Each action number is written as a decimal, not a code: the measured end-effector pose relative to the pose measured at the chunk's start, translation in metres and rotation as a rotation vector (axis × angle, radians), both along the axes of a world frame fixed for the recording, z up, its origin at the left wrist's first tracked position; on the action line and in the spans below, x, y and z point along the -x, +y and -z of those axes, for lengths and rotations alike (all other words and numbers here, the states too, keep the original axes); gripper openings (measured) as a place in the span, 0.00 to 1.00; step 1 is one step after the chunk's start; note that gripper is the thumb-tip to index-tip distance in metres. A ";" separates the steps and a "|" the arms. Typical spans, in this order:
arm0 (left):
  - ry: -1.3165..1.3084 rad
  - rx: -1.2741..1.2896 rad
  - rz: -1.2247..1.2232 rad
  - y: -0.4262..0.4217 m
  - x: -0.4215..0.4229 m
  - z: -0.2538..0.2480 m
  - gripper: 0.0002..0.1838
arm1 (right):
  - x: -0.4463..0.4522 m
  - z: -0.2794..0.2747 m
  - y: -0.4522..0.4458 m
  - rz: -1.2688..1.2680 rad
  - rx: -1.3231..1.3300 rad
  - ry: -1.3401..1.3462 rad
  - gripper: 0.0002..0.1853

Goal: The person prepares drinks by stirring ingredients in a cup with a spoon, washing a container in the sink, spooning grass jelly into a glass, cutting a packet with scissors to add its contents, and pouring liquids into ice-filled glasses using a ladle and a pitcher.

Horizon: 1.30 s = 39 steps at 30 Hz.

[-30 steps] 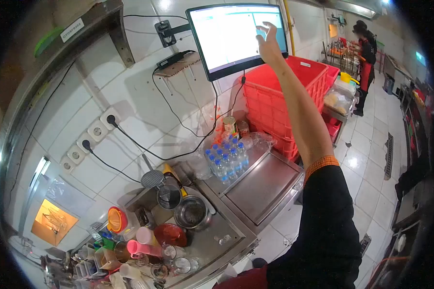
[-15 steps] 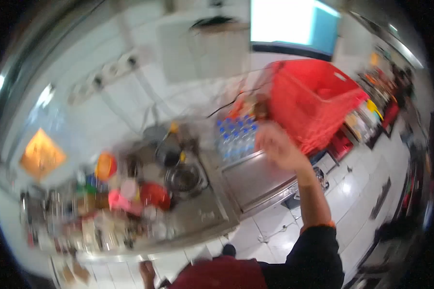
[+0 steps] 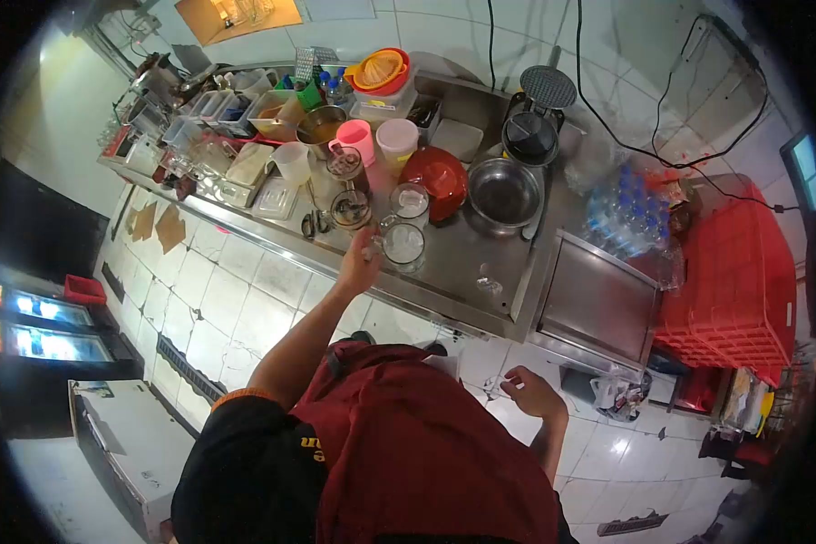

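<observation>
My left hand [image 3: 361,265] reaches to the counter's front edge, fingers closed at the handle of a glass mug of ice [image 3: 403,245]. Just behind that hand, a glass mug with dark liquid [image 3: 351,210] stands on the steel, and another dark-filled glass [image 3: 344,165] is behind it. A second glass with ice [image 3: 410,201] sits close by. My right hand [image 3: 533,395] hangs over the floor in front of the counter, its fingers loosely bent and apart, holding nothing.
On the steel counter [image 3: 453,290] stand a red bowl [image 3: 440,181], a metal bowl [image 3: 505,193], a pink cup [image 3: 355,138] and several containers. Bottled water [image 3: 630,213] and a big red crate [image 3: 730,272] are at the right. Black cables [image 3: 598,127] hang along the wall.
My view has swung left and down toward the counter. The raised arm near the red crate is down now, and my left hand is at the ice-filled mug.
</observation>
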<state>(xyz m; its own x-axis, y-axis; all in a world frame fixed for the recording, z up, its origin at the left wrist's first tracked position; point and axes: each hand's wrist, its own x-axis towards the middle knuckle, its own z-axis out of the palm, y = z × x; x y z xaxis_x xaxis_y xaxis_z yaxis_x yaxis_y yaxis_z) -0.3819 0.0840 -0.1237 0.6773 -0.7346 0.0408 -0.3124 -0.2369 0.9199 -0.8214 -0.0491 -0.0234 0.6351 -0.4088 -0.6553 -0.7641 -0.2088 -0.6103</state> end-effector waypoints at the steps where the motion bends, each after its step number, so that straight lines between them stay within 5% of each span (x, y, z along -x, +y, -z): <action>1: -0.004 -0.008 0.011 -0.006 0.000 0.003 0.32 | 0.002 0.002 0.001 -0.002 0.036 0.014 0.23; 8: -0.137 0.061 -0.089 -0.043 -0.004 0.006 0.31 | 0.027 0.018 0.000 0.074 0.062 0.034 0.22; 10: -0.136 -0.191 -0.043 -0.051 -0.002 -0.012 0.24 | 0.025 0.017 -0.002 0.066 0.066 0.042 0.22; 14: -0.452 -0.210 0.035 -0.059 -0.007 0.026 0.13 | 0.017 0.020 -0.008 0.058 0.086 0.043 0.22; 16: 0.045 0.210 0.206 -0.060 -0.004 0.045 0.09 | 0.007 0.017 -0.010 0.075 0.092 0.058 0.22; 19: 0.423 0.098 0.199 -0.066 0.009 0.040 0.07 | 0.002 0.032 -0.017 0.101 0.076 0.048 0.23; 21: 0.166 0.035 0.220 -0.073 0.015 0.022 0.10 | -0.001 0.048 -0.025 0.059 0.092 -0.012 0.22; 27: 0.238 0.192 0.296 -0.051 0.033 -0.007 0.10 | -0.019 0.052 -0.042 -0.042 0.193 -0.063 0.18; 32: 0.349 0.318 0.426 0.002 -0.001 -0.095 0.11 | -0.125 -0.052 -0.021 -0.046 0.277 -0.082 0.14; 36: 0.136 0.616 0.593 0.079 -0.103 -0.178 0.12 | -0.236 -0.104 0.022 0.039 0.356 -0.147 0.11; 39: 0.074 0.626 0.616 0.173 -0.194 -0.229 0.15 | -0.338 -0.125 0.092 0.139 0.138 -0.526 0.12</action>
